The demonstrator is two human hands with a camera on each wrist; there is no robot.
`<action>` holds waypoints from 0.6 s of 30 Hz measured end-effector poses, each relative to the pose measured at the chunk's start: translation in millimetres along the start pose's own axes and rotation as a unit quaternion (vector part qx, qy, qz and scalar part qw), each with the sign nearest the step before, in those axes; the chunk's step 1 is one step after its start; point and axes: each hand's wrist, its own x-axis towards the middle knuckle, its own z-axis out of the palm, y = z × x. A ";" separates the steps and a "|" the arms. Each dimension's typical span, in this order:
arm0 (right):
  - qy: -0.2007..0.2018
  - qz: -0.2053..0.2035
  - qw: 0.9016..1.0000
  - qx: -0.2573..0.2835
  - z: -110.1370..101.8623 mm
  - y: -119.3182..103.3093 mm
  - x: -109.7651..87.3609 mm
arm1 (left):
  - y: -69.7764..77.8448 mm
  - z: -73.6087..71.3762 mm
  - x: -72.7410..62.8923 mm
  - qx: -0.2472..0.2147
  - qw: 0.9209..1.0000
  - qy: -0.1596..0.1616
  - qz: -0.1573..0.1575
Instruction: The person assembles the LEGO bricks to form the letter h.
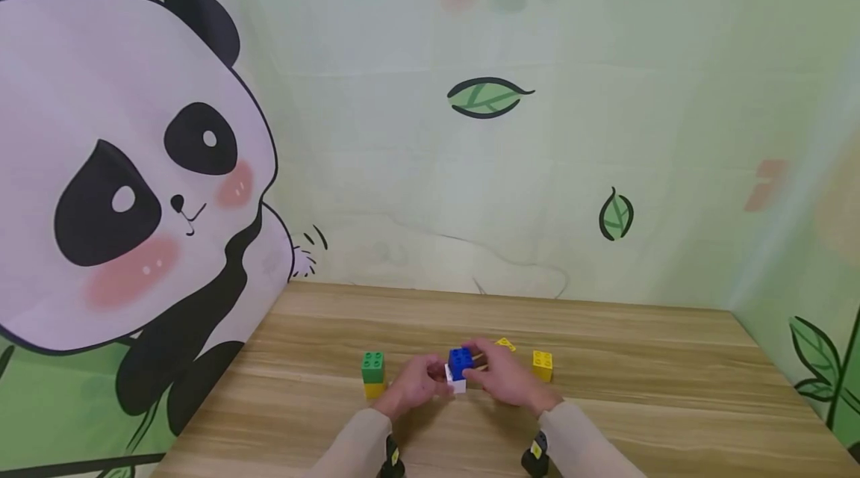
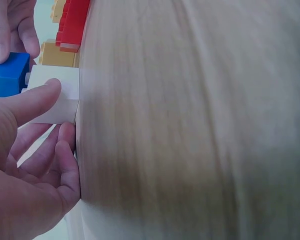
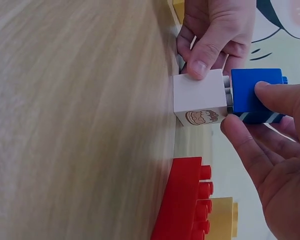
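Observation:
My left hand [image 1: 414,386] holds a white toy building block [image 3: 199,95] low on the wooden table, its thumb against one side. A picture in brown is printed on one face of the block. Just above it, my right hand [image 1: 508,376] pinches a blue building block [image 3: 255,92] between thumb and fingers. In the right wrist view the white block's studs still show in a narrow gap under the blue one. Seen from the head, the blue block [image 1: 460,362] hides the top of the white block [image 1: 457,385].
A green block [image 1: 372,367] sits on a yellow-orange one [image 1: 374,390] left of my hands. To the right stands a yellow block [image 1: 542,366], with another yellow piece [image 1: 505,344] behind my right hand. The wrist views show a long red block [image 3: 182,200] nearby.

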 end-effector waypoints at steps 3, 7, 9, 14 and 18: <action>0.002 -0.006 1.000 -0.002 0.3 -0.9 1.2 | 0.2 -0.7 0.9 -0.001 1.000 -0.003 -0.009; 0.006 -0.022 1.000 -0.007 1.5 -0.5 3.0 | -0.5 -1.4 1.3 0.002 1.000 -0.004 -0.014; 0.008 -0.032 0.999 -0.011 1.8 0.0 3.8 | -0.8 -1.1 1.3 0.005 1.000 -0.002 -0.011; 0.004 -0.038 0.999 -0.015 1.8 0.2 4.9 | -0.9 -0.8 1.4 0.011 1.000 0.000 -0.006; -0.006 -0.021 1.000 -0.020 1.6 -0.8 6.6 | -1.1 -1.8 0.9 0.010 1.000 -0.002 -0.010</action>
